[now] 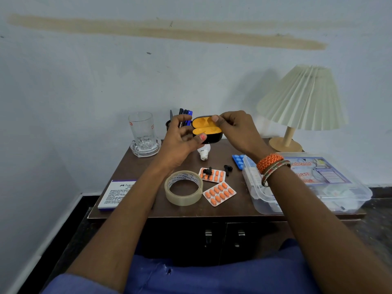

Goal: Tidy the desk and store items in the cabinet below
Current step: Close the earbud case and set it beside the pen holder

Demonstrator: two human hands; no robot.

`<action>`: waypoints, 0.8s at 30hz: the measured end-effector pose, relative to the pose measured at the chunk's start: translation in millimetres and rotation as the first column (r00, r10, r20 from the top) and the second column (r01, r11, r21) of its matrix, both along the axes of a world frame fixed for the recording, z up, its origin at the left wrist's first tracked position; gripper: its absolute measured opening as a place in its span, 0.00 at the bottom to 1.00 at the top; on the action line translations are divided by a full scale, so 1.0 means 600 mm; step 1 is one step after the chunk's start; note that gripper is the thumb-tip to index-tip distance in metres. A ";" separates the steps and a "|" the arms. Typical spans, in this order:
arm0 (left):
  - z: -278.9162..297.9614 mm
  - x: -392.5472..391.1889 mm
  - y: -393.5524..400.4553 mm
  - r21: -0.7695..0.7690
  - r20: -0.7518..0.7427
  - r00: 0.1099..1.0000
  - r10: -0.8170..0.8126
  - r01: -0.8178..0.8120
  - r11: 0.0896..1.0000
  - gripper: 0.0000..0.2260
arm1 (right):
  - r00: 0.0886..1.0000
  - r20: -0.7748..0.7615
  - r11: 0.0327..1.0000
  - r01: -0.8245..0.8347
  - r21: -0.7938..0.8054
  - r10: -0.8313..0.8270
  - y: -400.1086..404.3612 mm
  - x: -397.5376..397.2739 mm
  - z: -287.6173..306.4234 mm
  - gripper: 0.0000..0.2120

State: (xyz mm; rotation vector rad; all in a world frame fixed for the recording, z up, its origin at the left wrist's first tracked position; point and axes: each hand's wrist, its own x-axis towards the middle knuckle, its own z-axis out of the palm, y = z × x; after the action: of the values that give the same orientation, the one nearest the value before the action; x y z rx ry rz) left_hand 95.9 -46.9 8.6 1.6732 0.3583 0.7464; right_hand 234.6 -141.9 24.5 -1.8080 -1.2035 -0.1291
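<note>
A black earbud case with an orange inside is held open above the back of the desk. My left hand grips its base with thumb and fingers. My right hand pinches the lid's rim. Both orange sockets look empty. Two black earbuds lie on the brown desk: one on an orange pill strip, the other beside it. A second orange pill strip, a tape roll and a white bulb lie near.
A glass in a glass dish stands back left, a pen holder behind my hands, a lamp back right. A clear first-aid box and blue pills fill the right. A white box lies front left. Cabinet doors below are closed.
</note>
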 end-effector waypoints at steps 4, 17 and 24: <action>-0.002 -0.003 0.001 0.094 -0.001 1.000 -0.002 0.002 0.996 0.22 | 0.997 0.070 0.999 0.034 -0.036 -0.031 0.000 -0.002 -0.005 0.21; -0.007 -0.008 0.014 0.134 0.076 0.993 0.086 -0.096 0.986 0.22 | 0.982 -0.084 0.980 0.160 -0.116 -0.170 -0.010 0.017 -0.002 0.07; -0.013 -0.006 0.014 0.175 0.043 0.996 0.083 -0.089 0.980 0.22 | 0.974 0.203 0.711 0.214 -0.670 -0.102 0.003 -0.004 -0.064 0.14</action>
State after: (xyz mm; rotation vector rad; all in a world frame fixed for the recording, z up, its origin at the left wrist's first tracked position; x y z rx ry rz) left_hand 92.5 -38.6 1.1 1.8181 0.3495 0.8925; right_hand 232.1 -140.2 -13.7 -2.6045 -1.2998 0.1102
